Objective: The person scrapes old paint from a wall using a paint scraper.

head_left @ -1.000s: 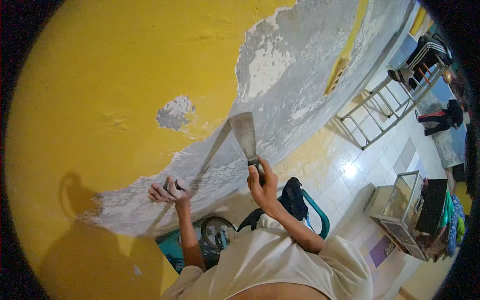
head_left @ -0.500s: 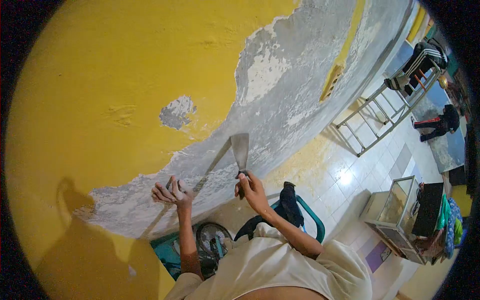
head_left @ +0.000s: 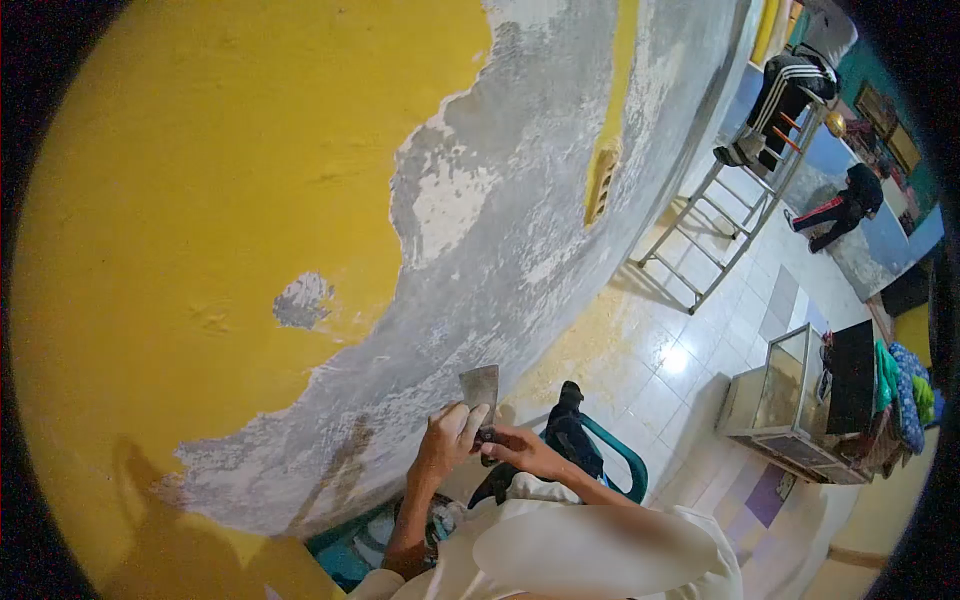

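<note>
A wide-bladed scraper (head_left: 480,384) is held in front of my chest, its metal blade pointing up. My right hand (head_left: 524,450) is closed around its dark handle. My left hand (head_left: 448,437), dusty at the fingertips, has its fingers closed on the scraper where blade and handle meet. Behind the tool stands a wall with yellow paint (head_left: 200,170) and a large stripped area of grey plaster (head_left: 540,130). A small grey patch (head_left: 303,300) shows within the yellow. The blade appears to be apart from the wall.
Yellow flakes (head_left: 580,335) lie on the tiled floor along the wall. A green chair (head_left: 625,455) is close beside me. A metal ladder (head_left: 715,235) bears one person (head_left: 785,95); another person (head_left: 845,208) bends near the far wall. A glass-sided cabinet (head_left: 785,400) stands right.
My right hand has lowered the scraper toward my body. My left hand, open and apart before, has moved right and closed on the tool. The view has shifted slightly.
</note>
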`<act>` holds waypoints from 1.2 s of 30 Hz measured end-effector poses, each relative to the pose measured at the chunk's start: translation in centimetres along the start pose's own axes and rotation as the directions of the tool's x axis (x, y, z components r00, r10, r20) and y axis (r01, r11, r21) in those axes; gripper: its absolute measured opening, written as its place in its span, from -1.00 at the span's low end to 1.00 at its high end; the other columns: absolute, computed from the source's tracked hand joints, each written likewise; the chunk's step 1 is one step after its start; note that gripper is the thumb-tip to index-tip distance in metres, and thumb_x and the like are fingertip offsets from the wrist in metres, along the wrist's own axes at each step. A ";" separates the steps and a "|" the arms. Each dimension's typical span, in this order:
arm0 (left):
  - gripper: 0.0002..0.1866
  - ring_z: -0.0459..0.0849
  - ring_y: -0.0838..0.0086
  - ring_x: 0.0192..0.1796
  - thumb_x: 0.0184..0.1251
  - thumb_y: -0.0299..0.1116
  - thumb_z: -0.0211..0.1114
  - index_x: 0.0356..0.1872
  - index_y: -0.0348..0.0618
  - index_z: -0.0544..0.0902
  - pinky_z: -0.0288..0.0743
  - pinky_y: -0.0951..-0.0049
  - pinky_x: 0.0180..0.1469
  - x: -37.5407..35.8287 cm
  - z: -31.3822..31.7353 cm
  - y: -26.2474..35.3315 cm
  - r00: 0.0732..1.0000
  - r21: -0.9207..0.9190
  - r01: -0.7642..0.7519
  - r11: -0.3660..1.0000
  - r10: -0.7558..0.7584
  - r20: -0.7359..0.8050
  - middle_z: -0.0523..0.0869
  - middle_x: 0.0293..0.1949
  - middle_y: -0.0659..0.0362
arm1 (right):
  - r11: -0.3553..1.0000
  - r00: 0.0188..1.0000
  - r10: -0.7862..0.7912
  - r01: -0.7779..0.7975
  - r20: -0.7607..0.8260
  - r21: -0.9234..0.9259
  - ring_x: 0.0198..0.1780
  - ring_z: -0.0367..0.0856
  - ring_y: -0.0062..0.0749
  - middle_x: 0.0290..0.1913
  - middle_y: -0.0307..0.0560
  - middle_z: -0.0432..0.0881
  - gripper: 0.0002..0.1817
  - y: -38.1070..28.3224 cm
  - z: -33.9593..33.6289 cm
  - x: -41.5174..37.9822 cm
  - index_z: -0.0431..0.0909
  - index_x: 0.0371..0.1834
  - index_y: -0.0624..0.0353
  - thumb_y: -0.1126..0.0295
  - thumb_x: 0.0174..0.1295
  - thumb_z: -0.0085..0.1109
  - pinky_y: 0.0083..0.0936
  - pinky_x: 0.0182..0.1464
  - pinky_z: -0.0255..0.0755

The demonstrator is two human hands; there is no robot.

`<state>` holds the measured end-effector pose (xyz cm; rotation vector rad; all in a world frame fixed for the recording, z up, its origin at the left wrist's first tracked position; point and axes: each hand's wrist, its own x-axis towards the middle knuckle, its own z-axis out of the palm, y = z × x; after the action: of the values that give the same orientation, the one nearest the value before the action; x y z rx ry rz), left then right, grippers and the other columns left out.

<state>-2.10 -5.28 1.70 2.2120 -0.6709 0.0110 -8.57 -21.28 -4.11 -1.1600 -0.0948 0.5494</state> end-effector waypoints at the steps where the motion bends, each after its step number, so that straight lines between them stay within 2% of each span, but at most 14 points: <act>1: -0.74 0.52 -0.01 -0.56 0.31 -0.37 0.19 -0.52 -0.35 0.49 0.34 0.16 -0.49 0.3 -0.3 0.1 0.996 -0.019 0.083 0.996 -0.082 0.034 0.50 -0.63 -0.10 | 1.000 1.000 -0.008 0.008 -0.003 -0.001 -0.03 0.52 -0.53 0.00 -0.15 0.57 -0.59 -0.4 -0.3 -0.2 0.36 0.24 0.17 0.32 0.35 0.06 -0.53 0.04 0.42; 5: -0.71 0.56 0.12 -0.63 0.32 -0.37 0.18 -0.58 -0.32 0.49 0.38 0.25 -0.56 1.8 -2.4 -0.3 0.991 -0.029 -0.039 0.999 0.035 -0.126 0.53 -0.70 0.00 | 0.958 0.954 -0.207 0.153 -0.216 -0.243 0.30 0.32 -0.29 0.33 0.03 0.31 -0.40 -1.5 -2.1 -0.7 0.24 0.35 0.12 0.17 0.29 0.12 -0.28 0.23 0.30; 9: -0.75 0.69 0.37 -0.55 0.27 -0.45 0.21 -0.62 -0.26 0.53 0.50 0.44 -0.50 1.8 -6.3 1.5 0.953 -0.175 0.070 0.982 -0.118 -0.279 0.68 -0.60 0.08 | 0.916 0.779 -0.380 0.241 -0.499 -0.321 0.49 -0.07 -0.05 0.48 0.04 -0.03 -0.03 -2.6 -3.5 -0.9 -0.22 0.50 -0.11 -0.13 0.15 0.15 0.12 0.33 0.01; 10: -0.77 0.68 0.37 -0.56 0.25 -0.47 0.22 -0.62 -0.26 0.53 0.48 0.43 -0.51 1.8 -6.8 1.5 0.928 -0.021 -0.048 0.999 0.037 -0.372 0.68 -0.61 0.08 | 0.906 0.748 -0.405 0.252 -0.526 -0.340 0.49 -0.11 0.02 0.50 0.07 -0.07 0.02 -2.7 -3.9 -0.9 -0.26 0.50 -0.18 -0.22 0.11 0.14 0.21 0.34 -0.07; 11: -0.78 0.67 0.36 -0.57 0.23 -0.49 0.24 -0.61 -0.26 0.54 0.47 0.42 -0.53 1.8 -7.2 1.4 0.879 0.142 -0.150 0.979 0.197 -0.434 0.67 -0.62 0.08 | 0.904 0.749 -0.409 0.255 -0.521 -0.344 0.49 -0.11 0.02 0.50 0.07 -0.07 0.02 -2.8 -4.2 -0.8 -0.26 0.50 -0.18 -0.22 0.11 0.14 0.21 0.34 -0.07; 19: -0.61 0.60 0.32 -0.62 0.15 -0.45 0.37 -0.76 -0.22 0.37 0.40 0.39 -0.56 -0.6 -9.1 -3.3 0.859 0.320 0.108 0.941 0.073 -0.506 0.65 -0.61 0.05 | 0.841 0.618 -0.527 0.279 -0.584 -0.463 0.50 -0.16 0.04 0.52 -0.05 -0.12 0.16 -5.1 -4.6 -0.7 -0.34 0.50 -0.22 -0.40 -0.04 0.12 0.24 0.36 -0.17; 22: -0.70 0.60 0.30 -0.61 0.18 -0.42 0.35 -0.69 -0.27 0.51 0.41 0.41 -0.52 0.2 -8.5 -1.5 0.834 0.103 0.163 0.981 -0.082 -0.545 0.64 -0.61 0.02 | 0.845 0.590 -0.521 0.254 -0.616 -0.471 0.50 -0.15 0.03 0.51 0.05 -0.13 0.17 -5.0 -4.8 -0.6 -0.33 0.51 -0.19 -0.40 -0.05 0.13 0.21 0.37 -0.16; 25: -0.80 0.66 0.36 -0.55 0.22 -0.37 0.32 -0.51 -0.29 0.63 0.46 0.39 -0.47 0.0 -7.1 -0.3 0.877 -0.051 0.128 0.990 -0.137 -0.461 0.70 -0.56 0.07 | 0.885 0.664 -0.457 0.273 -0.592 -0.377 0.50 -0.14 0.01 0.50 0.10 -0.10 0.19 -4.7 -3.6 -0.5 -0.34 0.51 -0.16 -0.38 -0.05 0.15 0.20 0.36 -0.14; 28: -0.91 0.66 0.17 -0.32 0.19 -0.51 0.25 -0.33 -0.34 0.62 0.49 0.30 -0.32 1.9 -4.5 2.4 0.876 -0.017 -0.103 0.995 0.083 -0.476 0.66 -0.31 -0.04 | 0.894 0.806 -0.425 0.304 -0.412 -0.328 0.49 -0.11 -0.05 0.49 0.09 -0.07 0.13 -2.8 -1.3 0.8 -0.36 0.51 -0.08 -0.26 0.05 0.16 0.09 0.38 -0.13; 31: -0.89 0.61 0.15 -0.36 0.21 -0.51 0.22 -0.30 -0.35 0.61 0.48 0.32 -0.35 4.6 -3.0 2.3 0.877 -0.038 -0.226 0.973 0.187 -0.443 0.60 -0.34 -0.04 | 0.902 0.907 -0.395 0.352 -0.149 -0.251 0.51 -0.17 -0.14 0.50 0.07 -0.11 0.03 -0.8 1.6 2.3 -0.29 0.50 0.08 -0.08 0.16 0.18 -0.12 0.42 -0.12; 32: -0.88 0.61 0.21 -0.38 0.24 -0.48 0.19 -0.29 -0.35 0.61 0.48 0.36 -0.36 5.3 -2.8 3.0 0.895 -0.134 -0.174 0.976 0.100 -0.434 0.60 -0.35 -0.03 | 0.892 0.889 -0.421 0.369 -0.181 -0.262 0.39 0.16 -0.17 0.36 0.11 0.20 -0.18 0.1 2.6 2.4 -0.09 0.45 0.23 0.08 0.28 0.11 -0.27 0.34 0.11; 33: -0.86 0.61 0.27 -0.39 0.27 -0.46 0.17 -0.29 -0.35 0.60 0.47 0.39 -0.38 5.9 -2.6 3.6 0.908 -0.229 -0.122 0.966 0.016 -0.418 0.60 -0.36 -0.01 | 0.895 0.892 -0.414 0.362 -0.181 -0.261 0.39 0.16 -0.17 0.36 0.11 0.20 -0.18 0.1 2.8 2.7 -0.09 0.45 0.23 0.08 0.28 0.11 -0.27 0.34 0.11; 35: -0.83 0.60 0.34 -0.41 0.30 -0.42 0.15 -0.27 -0.35 0.61 0.47 0.42 -0.39 6.8 -2.5 3.5 0.928 -0.243 -0.093 0.965 -0.004 -0.372 0.60 -0.39 0.02 | 0.973 0.962 -0.229 0.221 -0.146 -0.069 0.00 0.52 -0.34 -0.02 0.03 0.52 -0.46 -0.4 2.9 3.2 0.18 0.28 0.29 0.18 0.37 0.01 -0.40 0.06 0.40; 36: -0.80 0.60 0.40 -0.42 0.33 -0.39 0.13 -0.24 -0.34 0.62 0.47 0.45 -0.40 7.3 -2.5 3.5 0.944 -0.248 -0.079 0.966 -0.007 -0.330 0.60 -0.43 0.04 | 0.931 0.908 -0.349 0.364 -0.232 0.025 -0.44 0.49 -0.56 -0.42 -0.18 0.52 -0.70 -3.3 4.2 3.7 0.34 0.02 0.28 0.26 0.41 -0.06 -0.59 -0.37 0.42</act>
<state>3.04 -8.77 7.49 1.8869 -0.4949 0.2905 -5.67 -17.01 -0.20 -1.0977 -0.0912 0.0937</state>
